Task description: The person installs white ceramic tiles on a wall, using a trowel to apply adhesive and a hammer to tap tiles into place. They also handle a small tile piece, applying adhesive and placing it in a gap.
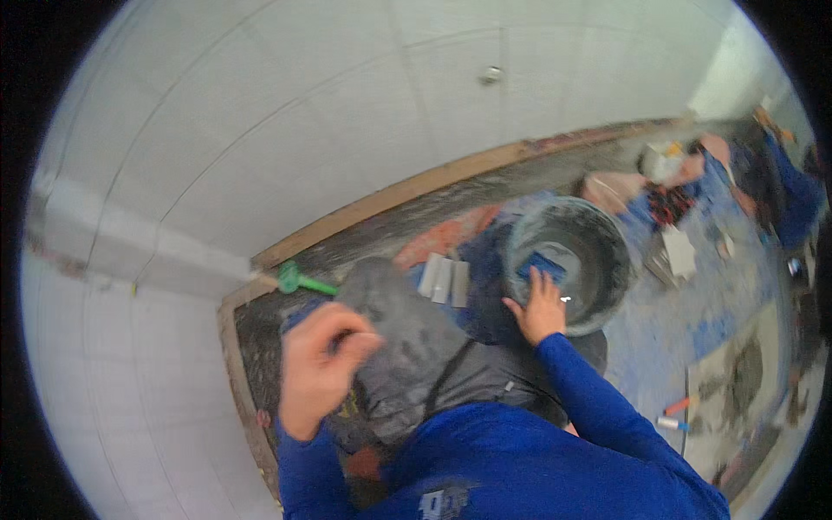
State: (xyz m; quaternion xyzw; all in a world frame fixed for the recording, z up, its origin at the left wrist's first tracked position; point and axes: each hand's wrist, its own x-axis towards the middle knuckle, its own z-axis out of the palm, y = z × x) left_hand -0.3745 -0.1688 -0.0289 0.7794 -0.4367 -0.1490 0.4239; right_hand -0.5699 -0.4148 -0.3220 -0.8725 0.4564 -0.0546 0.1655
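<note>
My right hand (544, 310) reaches over the near rim of a grey round bucket (620, 299), thumb spread away and fingers stretched out. Its fingertips meet or overlap a dark blue cloth or sponge (543, 265) inside; I cannot tell whether they touch it. Pale water seems to lie at the bucket's bottom. My left hand (322, 364) is raised over my left knee, fingers curled toward the thumb and smeared by motion. Whether something small is pinched there is not visible. Beside the bucket lie several narrow pale grey strips (443, 280).
A green-handled tool (299, 279) lies by the wall corner. Wooden strips (390, 204) edge the white tiled wall (347, 113). On the right are white pieces (679, 251), crumpled bags (611, 189), a mortar-smeared board (737, 381), an orange-handled tool (680, 406) and a white-and-blue tube (672, 424).
</note>
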